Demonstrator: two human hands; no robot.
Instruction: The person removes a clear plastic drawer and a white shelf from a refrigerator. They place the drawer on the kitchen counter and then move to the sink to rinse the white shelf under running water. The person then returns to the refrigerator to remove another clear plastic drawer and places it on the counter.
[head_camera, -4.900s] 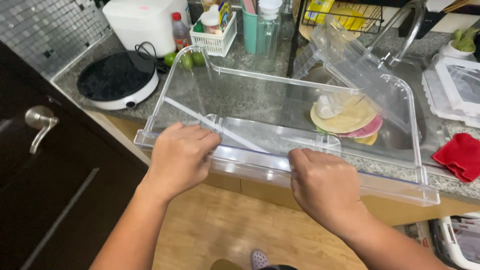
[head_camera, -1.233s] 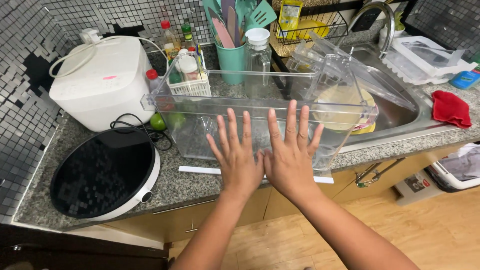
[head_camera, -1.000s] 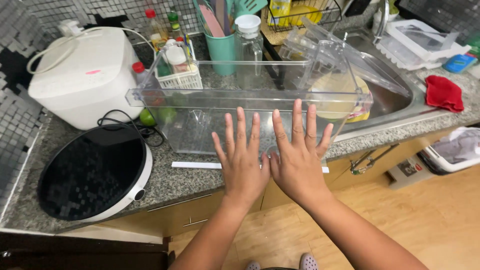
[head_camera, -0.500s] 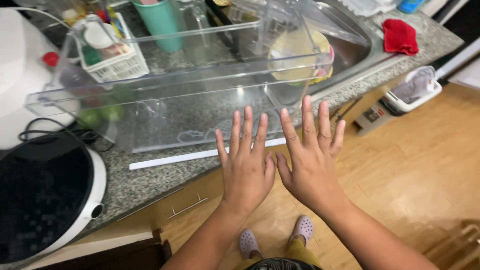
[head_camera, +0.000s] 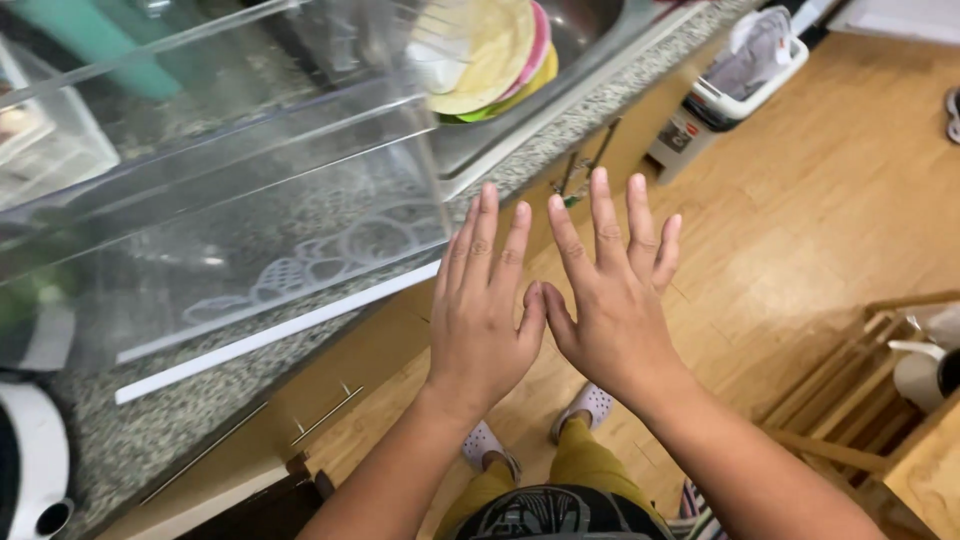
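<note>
— Were the hands on it?
— No. Left hand and right hand hovered flat, fingers spread, holding nothing (thumbs touching). The clear plastic rectangular drawer bin sat up-left of them on the speckled granite counter, apparently set down.

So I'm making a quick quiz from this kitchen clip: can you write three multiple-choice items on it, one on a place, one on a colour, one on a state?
1. Where does the clear plastic bin rest?
A. on the wooden floor
B. on the granite counter
C. in the sink

2. What colour is the top plate of the stack in the sink?
A. yellow
B. blue
C. black

3. How are the left hand and right hand?
A. gripping the bin
B. clenched into fists
C. open, flat, holding nothing

Answers: 1 B, speckled granite counter lies under it; 2 A, its face is yellow; 3 C, fingers are spread, clear of the bin.
</note>
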